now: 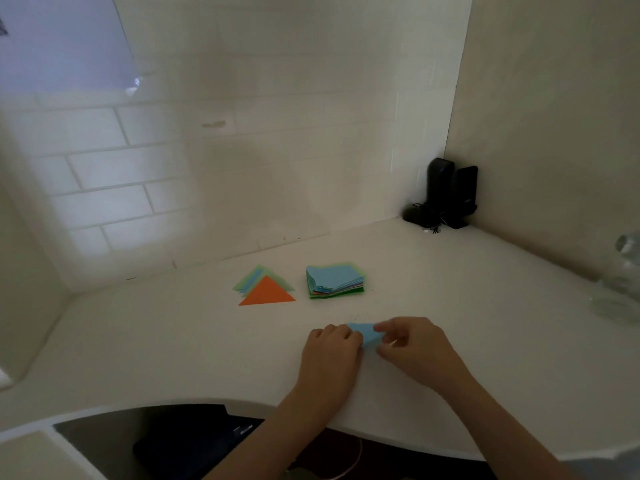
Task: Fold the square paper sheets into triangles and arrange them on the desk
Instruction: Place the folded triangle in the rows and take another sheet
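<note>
While the left hand (330, 351) and the right hand (414, 348) are both pinching a light blue paper sheet (363, 332) near the desk's (173, 341) front edge, other papers are sitting farther back — an orange triangle (266, 293) lying on green and blue triangles (251, 280), just beside a stack of square sheets (335, 281).

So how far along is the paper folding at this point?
Early on. A few finished triangles lie fanned on the desk, orange one on top. Both hands, left and right, grip a blue sheet mid-fold. A thick stack of unfolded squares beside the triangles is left to do, so most of the job remains.
</note>
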Demonstrator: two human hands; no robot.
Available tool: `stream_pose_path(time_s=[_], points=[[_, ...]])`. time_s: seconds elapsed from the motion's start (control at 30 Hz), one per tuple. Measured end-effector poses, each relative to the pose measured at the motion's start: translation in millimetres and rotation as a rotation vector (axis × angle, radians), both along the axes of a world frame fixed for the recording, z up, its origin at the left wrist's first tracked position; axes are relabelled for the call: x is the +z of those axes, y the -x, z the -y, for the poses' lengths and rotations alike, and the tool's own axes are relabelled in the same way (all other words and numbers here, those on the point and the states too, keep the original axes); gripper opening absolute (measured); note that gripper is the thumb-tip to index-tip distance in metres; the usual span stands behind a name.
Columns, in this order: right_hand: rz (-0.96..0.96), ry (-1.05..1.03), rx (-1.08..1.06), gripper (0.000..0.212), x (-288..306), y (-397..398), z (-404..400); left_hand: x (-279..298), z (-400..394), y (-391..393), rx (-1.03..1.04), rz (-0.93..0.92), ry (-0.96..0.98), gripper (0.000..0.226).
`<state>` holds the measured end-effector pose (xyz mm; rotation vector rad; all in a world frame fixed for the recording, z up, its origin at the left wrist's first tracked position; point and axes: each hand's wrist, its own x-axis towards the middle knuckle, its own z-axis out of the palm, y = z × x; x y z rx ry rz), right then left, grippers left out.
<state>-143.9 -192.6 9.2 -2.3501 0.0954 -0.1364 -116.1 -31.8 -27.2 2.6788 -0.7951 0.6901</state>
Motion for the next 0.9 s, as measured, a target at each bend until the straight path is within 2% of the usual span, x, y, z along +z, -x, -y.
stream_pose_path(time_s=[0.07,0.17,0.27,0.47,0.53,0.67,0.8,0.9], points=[[0.03,0.15,0.02,0.037,-4,-3,-3,-2,-8,-4,-0.014,-0.015,0.025,0.023],[-0.03,0.302,0.019,0.029,-12,-9,-12,-2,-25,-11,-0.021,-0.075,0.093,0.022],[0.014,0.266,0.016,0.019,-20,-13,-19,-1,-44,-22,0.004,-0.125,0.133,0.012],[0.109,0.121,-0.073,0.014,-29,-14,-23,3,-54,-27,0.179,-0.367,0.357,0.014],[0.106,0.124,-0.078,0.015,-30,-15,-21,2,-50,-29,0.218,-0.39,0.334,0.018],[0.096,0.193,-0.116,0.024,-34,-18,-26,-4,-41,-32,0.282,-0.338,0.171,0.035],[0.115,0.238,-0.173,0.033,-35,-20,-32,-9,-33,-30,0.29,-0.229,0.135,0.063],[0.078,0.307,-0.152,0.031,-36,-21,-31,-8,-33,-30,0.314,-0.267,0.096,0.065]])
